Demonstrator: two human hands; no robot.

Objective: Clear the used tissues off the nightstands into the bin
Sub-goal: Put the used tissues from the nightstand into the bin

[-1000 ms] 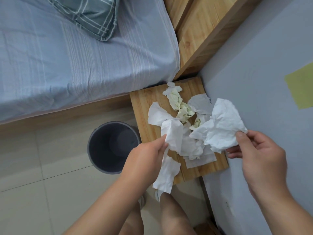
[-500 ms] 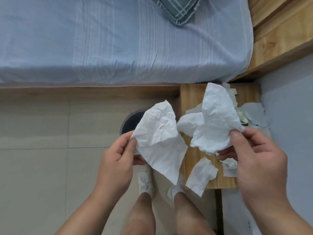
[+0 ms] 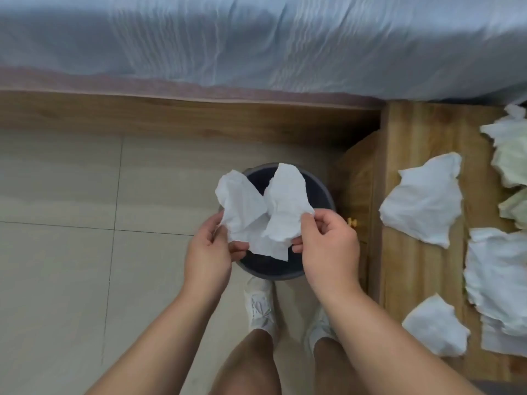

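While poised over the bin [image 3: 319, 192], left hand [image 3: 209, 252] and right hand [image 3: 328, 246], fingers each pinching a tissue [image 3: 242, 209].

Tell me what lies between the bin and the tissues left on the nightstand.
In the head view, only bare wood: the nightstand side panel and the empty left strip of its top separate the bin from the nearest tissue.

Bedroom in a home. You stand beside a bed [image 3: 256, 44] dressed in a pale blue sheet on a wooden frame [image 3: 171, 115], wooden nightstand [image 3: 422, 275] alongside, small bin [image 3: 322, 195] on beige floor tiles [image 3: 57, 252].
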